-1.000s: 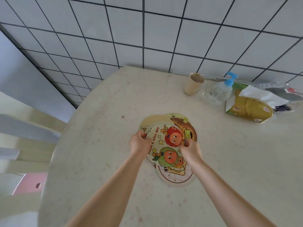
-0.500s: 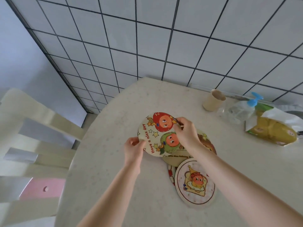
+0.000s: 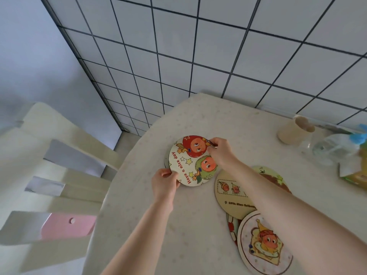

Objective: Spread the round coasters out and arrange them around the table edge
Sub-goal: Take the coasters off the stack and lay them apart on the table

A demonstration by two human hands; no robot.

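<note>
A white tiled wall [image 3: 218,56] w/ dark grout fills the top of the view, above a pale speckled round table [image 3: 194,225] seen from overhead. At left, just beside the table edge, a cream slatted chair [image 3: 49,175] w/ a pink seat. Two bare forearms reach in from the bottom. Both hands hold one round coaster [image 3: 190,163], printed w/ two cartoon fruit faces and red text "Have a nice day", near the table's left edge; whether it is lifted or lying flat can't be told. The left hand [image 3: 163,182] pinches its near rim, fingers closed on it; the right hand [image 3: 221,152] grips its far right rim, fingers closed on it too. To the right, partly under the right forearm, the rest of the coasters lie overlapping on the table: a tan coaster [image 3: 231,195] w/ small figures, a brown-and-green one [image 3: 275,178] behind it, and nearest the viewer a pale coaster [image 3: 264,245] w/ a toast character, atop a red-striped one [image 3: 232,227]. At far right, by the wall: a beige paper cup [image 3: 294,130], a clear pump bottle [image 3: 333,145] w/ blue top, blurred, and a yellow-green packet [image 3: 355,173] cut off by the frame edge.
</note>
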